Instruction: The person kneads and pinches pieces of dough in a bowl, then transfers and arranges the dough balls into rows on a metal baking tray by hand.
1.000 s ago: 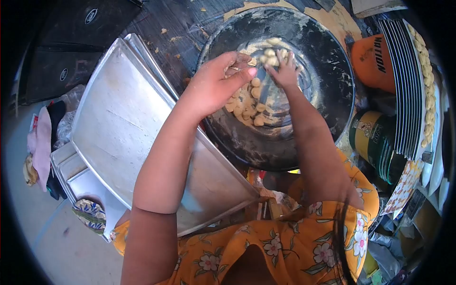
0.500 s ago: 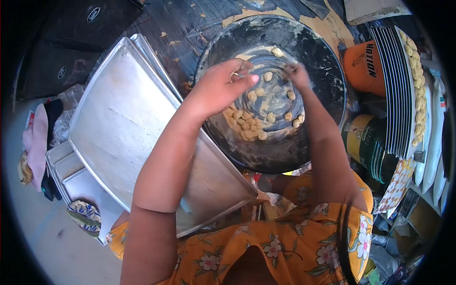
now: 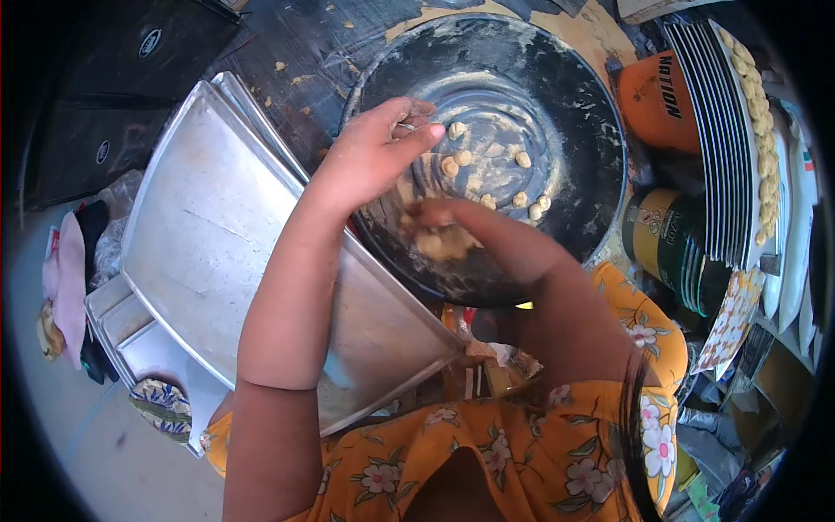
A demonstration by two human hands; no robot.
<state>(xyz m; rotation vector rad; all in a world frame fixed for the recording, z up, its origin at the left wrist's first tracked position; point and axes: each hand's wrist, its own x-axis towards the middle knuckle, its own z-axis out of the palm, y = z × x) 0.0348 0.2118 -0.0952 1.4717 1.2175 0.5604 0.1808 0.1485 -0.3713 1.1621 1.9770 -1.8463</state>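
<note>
A large black round basin [image 3: 583, 113] dusted with flour holds several small dough balls [image 3: 523, 160] scattered about its middle. Over the basin's left side is my left hand [image 3: 383, 143], its thumb and fingers curled together; what is between them I cannot make out. My right hand [image 3: 430, 217] is low in the basin at the lower left, over a cluster of dough pieces [image 3: 444, 245]. Motion blurs its fingers, so their grip does not show.
Large metal trays [image 3: 217, 226] lie left of the basin. At the right are an orange container [image 3: 652, 100], a dark green tub [image 3: 665, 239] and a stack of trays [image 3: 718, 148] with dough pieces on top. Black cases [image 3: 104, 104] stand at the upper left.
My right hand has swept from the upper middle of the basin down and left to the dough cluster. Dough balls that were bunched under it now lie scattered. My left hand keeps its curled pose.
</note>
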